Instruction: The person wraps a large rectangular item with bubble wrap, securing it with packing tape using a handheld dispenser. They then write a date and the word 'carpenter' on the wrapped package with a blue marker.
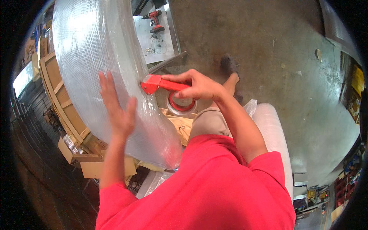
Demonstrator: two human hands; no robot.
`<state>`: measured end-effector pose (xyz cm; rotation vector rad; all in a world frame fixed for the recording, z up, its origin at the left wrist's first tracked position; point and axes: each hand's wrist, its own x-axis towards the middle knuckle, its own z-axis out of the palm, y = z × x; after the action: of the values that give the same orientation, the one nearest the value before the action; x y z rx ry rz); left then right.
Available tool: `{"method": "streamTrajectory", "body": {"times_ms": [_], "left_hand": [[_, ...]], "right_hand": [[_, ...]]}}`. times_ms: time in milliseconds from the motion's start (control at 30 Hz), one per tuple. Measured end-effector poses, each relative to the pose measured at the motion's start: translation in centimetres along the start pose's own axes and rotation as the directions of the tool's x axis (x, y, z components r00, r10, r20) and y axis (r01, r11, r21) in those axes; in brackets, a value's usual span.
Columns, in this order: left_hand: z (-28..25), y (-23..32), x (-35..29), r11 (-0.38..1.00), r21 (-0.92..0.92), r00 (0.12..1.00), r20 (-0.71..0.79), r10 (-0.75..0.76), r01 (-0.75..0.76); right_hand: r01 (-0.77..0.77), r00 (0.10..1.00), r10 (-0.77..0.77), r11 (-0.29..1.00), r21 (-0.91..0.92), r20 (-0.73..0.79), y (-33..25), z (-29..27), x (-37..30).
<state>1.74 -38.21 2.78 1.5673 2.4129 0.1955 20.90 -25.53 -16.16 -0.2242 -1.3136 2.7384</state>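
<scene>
The right hand (201, 86) has its grip closed around one red tape gun (165, 84) with one ring-shaped roll (181, 112), its head against one curved mass of glossy, dimpled bubble wrap (82, 53). The left hand (119, 113), grip spread, lies against it. Beyond, one drill (155, 22) rests on a smooth tabletop (169, 42).

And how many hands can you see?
2. The left hand is spread open over the bubble wrap, and the right hand grips the red tape dispenser. No other hands show.
</scene>
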Motion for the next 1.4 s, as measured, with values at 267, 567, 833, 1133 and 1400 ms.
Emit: {"method": "streamTrajectory", "body": {"times_ms": [267,567,833,1133,1400], "left_hand": [[4.2,6.0,-17.3,0.947,0.311,0.995,0.041,-0.091,0.074],[3.7,4.8,-14.4,0.744,0.385,0.816,0.447,0.367,-0.546],[4.2,3.1,-14.3,0.840,0.074,0.841,0.119,0.528,-0.538],[3.7,4.7,-13.6,0.644,0.375,0.708,0.588,0.391,-0.667],[4.6,5.2,-24.9,0.409,-0.076,0.184,0.810,0.558,-0.909]], "right_hand": [[0.093,0.975,-0.071,0.991,0.093,-0.213,2.9,4.1,-1.7],[0.176,0.941,-0.184,0.983,-0.052,-0.284,5.2,5.9,-4.7],[0.259,0.944,-0.233,0.962,0.084,-0.235,14.7,14.5,-14.9],[-0.092,0.974,0.102,0.994,0.056,-0.203,21.9,28.3,-27.0],[0.080,0.886,-0.041,0.995,0.064,-0.461,27.8,41.4,-25.8]]}}
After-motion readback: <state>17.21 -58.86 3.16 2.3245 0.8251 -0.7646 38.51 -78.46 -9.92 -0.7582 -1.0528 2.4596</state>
